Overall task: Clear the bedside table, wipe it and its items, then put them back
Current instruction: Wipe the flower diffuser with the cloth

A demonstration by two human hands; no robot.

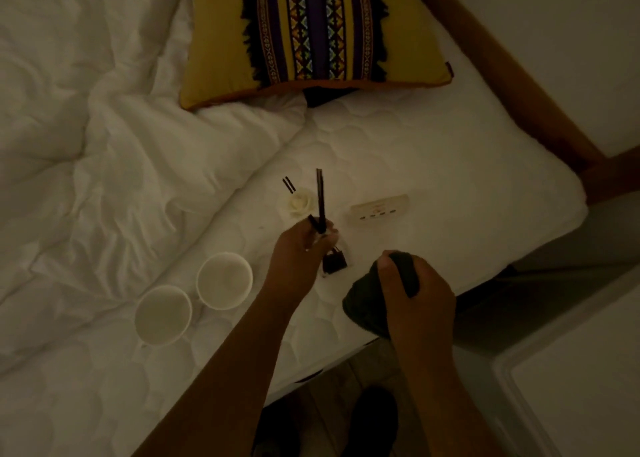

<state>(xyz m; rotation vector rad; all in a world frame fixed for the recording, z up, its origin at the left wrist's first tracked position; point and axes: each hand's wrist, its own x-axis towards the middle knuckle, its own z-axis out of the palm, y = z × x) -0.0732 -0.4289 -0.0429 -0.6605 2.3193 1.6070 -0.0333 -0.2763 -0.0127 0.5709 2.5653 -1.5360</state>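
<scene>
Bottle (334, 264) with sticks (320, 197) is in the middle of the picture, gripped in my left hand (298, 254), my right hand (419, 294) squeezes a dark cloth (367, 300), and if I tip the bottle, dark stuff could spill on the white bed (450, 186).

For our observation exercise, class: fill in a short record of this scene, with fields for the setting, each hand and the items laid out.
Setting: dim room, white bed
Left hand: holds dark sticks
Right hand: grips dark cloth
On bed: two cups, rose, remote, bottle
Behind: pillow
</scene>
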